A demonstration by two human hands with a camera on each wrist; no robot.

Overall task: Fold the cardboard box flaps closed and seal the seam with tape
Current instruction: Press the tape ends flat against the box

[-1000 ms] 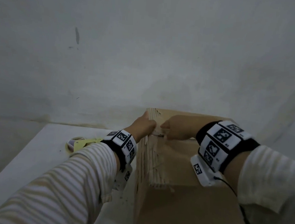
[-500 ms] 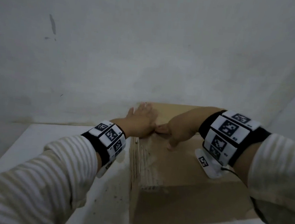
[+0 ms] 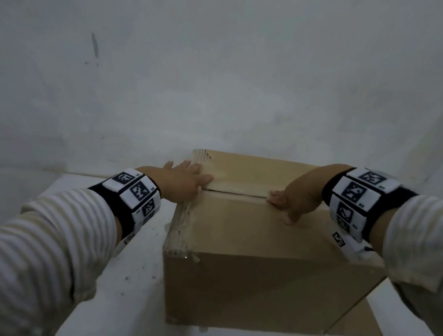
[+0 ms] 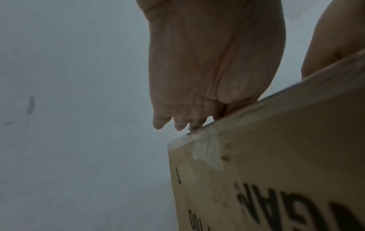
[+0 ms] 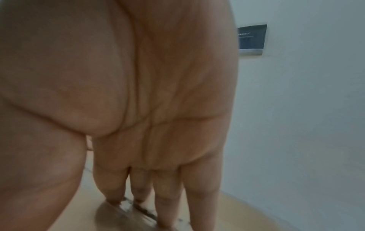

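The table (image 3: 113,315) carries the box (image 3: 259,284), which sits straight ahead of the person, close to the wall (image 3: 223,62). Its two top flaps are folded down and meet in a seam (image 3: 237,193) that runs left to right across the lid, its long axis crosswise to the person's line of sight. The seam looks bare along the middle, so taping is judged still to come; a strip of tape would have to travel along that left-right line.

The left hand (image 3: 184,183) lies flat with fingers straight at the seam's left end, over the box's left edge; the left wrist view shows its fingers reaching past the top edge. The right hand (image 3: 295,197) presses fingertips down at the seam's right part, fingers extended, grasping nothing. Each hand is about equally near its own end. No tape roll shows in these views.
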